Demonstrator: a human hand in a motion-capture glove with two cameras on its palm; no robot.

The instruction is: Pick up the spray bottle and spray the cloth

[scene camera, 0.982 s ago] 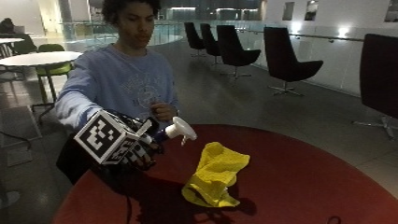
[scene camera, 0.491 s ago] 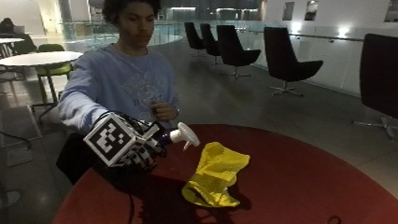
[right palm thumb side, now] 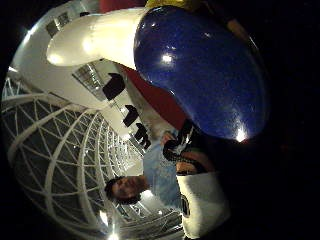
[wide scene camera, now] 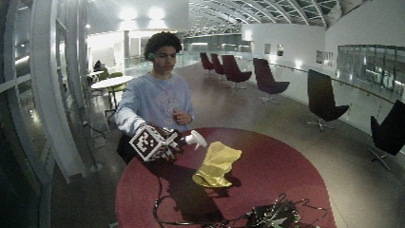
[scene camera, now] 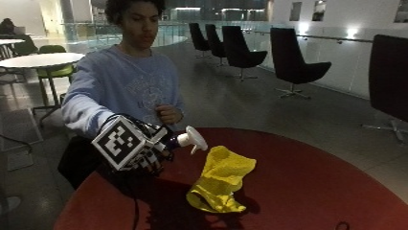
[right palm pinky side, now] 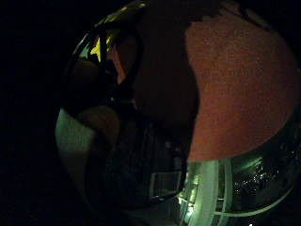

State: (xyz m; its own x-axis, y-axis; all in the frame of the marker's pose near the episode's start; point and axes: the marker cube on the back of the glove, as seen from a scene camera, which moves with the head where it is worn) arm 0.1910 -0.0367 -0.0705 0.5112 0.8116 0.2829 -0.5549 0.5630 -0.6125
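Note:
A spray bottle point(scene camera: 185, 139) with a white head and dark blue body is held above the red table point(scene camera: 306, 187), its nozzle pointing at the cloth. My gloved right hand point(scene camera: 150, 153) grips the bottle's body, fingers curled round it. The yellow cloth point(scene camera: 220, 179) lies crumpled on the table just beyond the nozzle. In the thumb side palm view the blue body point(right palm thumb side: 200, 70) and white head point(right palm thumb side: 95, 37) fill much of the picture. The wide outside view shows the bottle point(wide scene camera: 193, 138), the hand point(wide scene camera: 166, 147) and the cloth point(wide scene camera: 215, 165).
The person's bare left hand point(scene camera: 169, 115) is held curled at the chest, away from the table. A bundle of cables point(wide scene camera: 265, 216) lies at the table's near edge. Dark chairs point(scene camera: 293, 62) stand well behind the table.
The hand has carried the bottle a little further toward the cloth, nozzle now closer to it. The cloth has not moved.

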